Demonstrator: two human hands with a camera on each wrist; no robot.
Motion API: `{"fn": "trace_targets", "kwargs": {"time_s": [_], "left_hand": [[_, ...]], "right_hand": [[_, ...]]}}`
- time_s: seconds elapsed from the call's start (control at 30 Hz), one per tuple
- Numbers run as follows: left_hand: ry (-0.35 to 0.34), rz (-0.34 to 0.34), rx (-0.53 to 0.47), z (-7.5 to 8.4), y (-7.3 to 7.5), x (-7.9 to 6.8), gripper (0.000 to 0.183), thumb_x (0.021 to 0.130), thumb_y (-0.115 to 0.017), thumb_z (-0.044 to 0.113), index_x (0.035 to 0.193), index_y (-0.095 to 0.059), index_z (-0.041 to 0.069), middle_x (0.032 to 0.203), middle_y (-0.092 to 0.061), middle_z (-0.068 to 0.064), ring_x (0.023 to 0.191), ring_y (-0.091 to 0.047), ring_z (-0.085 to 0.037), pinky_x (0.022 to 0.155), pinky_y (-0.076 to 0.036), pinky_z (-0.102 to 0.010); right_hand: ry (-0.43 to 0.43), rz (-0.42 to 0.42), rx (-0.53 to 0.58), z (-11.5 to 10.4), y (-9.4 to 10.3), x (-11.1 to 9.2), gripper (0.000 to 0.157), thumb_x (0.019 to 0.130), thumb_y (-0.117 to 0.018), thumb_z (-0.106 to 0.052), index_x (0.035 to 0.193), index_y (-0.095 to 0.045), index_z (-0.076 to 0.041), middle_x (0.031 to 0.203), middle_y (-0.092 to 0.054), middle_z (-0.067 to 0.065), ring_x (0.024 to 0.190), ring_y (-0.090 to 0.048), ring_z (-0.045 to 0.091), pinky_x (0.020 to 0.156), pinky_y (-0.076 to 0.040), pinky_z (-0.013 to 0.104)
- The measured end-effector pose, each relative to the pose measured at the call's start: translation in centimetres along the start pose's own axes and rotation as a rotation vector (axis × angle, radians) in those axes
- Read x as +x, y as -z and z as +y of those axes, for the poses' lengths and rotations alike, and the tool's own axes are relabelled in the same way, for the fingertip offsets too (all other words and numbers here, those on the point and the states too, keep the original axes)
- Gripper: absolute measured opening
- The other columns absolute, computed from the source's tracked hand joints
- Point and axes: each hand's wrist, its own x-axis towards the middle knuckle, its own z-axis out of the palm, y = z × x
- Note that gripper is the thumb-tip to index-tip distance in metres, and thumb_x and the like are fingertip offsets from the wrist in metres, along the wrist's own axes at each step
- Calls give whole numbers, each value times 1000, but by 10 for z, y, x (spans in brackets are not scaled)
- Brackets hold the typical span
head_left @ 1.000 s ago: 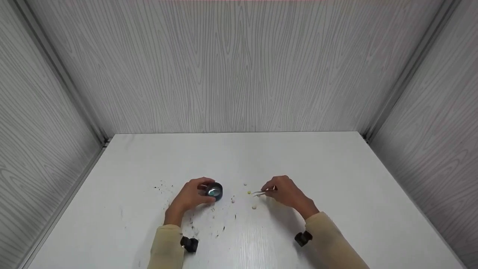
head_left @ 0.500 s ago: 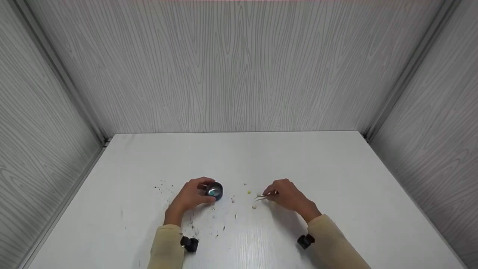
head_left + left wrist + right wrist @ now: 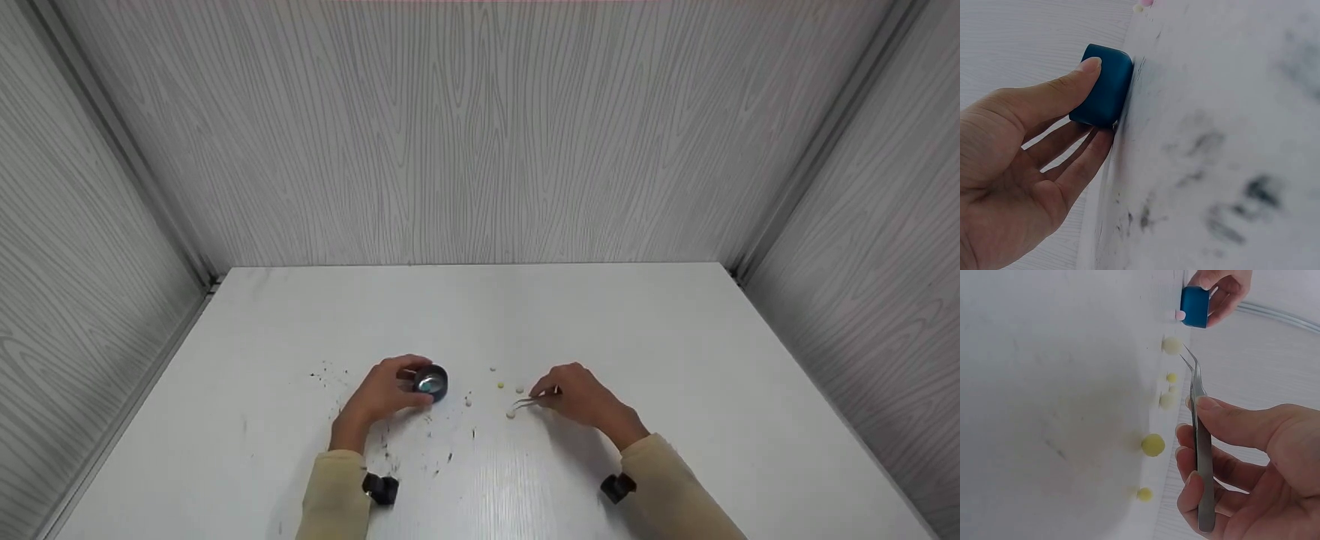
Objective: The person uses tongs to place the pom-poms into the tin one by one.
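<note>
My left hand (image 3: 384,391) grips a small blue metal cup (image 3: 1105,87), thumb on one side and fingers round the other. The cup's round mouth shows a shiny inside in the head view. My right hand (image 3: 579,395) pinches silver bent-tip tweezers (image 3: 1203,444) between thumb and fingers. Their two points stand slightly apart, right at a whitish ball (image 3: 1172,345), with nothing gripped between them. A small yellow ball (image 3: 501,385) and another whitish ball (image 3: 519,389) lie just beyond the tips. Close to the cup is a pink ball (image 3: 1180,315).
Two more yellow balls, one larger (image 3: 1153,445) and one smaller (image 3: 1145,494), show beside my right hand in the right wrist view. A pale ball (image 3: 492,368) lies farther back. Dark smudges (image 3: 386,454) mark the white table (image 3: 637,315), which grey panels (image 3: 480,135) enclose.
My right hand has drawn the tweezers back from the yellow ball toward the nearer whitish ball, uncovering another whitish ball. The left hand and cup have stayed in place.
</note>
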Motion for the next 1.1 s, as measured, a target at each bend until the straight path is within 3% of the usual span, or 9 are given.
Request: {"fn": "trace_targets", "kwargs": {"time_s": [0.53,1.1], "left_hand": [[-14,-10,6,1,1,-2,58,83,-86,8,136,-63,4,133,-66,-20,126,-63,-41,109,-49,-58],[-23,-6,6,2,0,-1,57,83,-85,8,136,-63,5,132,-67,-19,125,-64,-39,108,-50,-57]], "right_hand": [[-28,-14,12,-3,0,-1,14,89,-76,0,98,-84,-8,100,-82,6,92,-73,21,74,-57,28],[49,19,19,-4,5,3,16,89,-75,3,98,-84,-7,96,-81,8,91,-75,26,74,-60,31]]}}
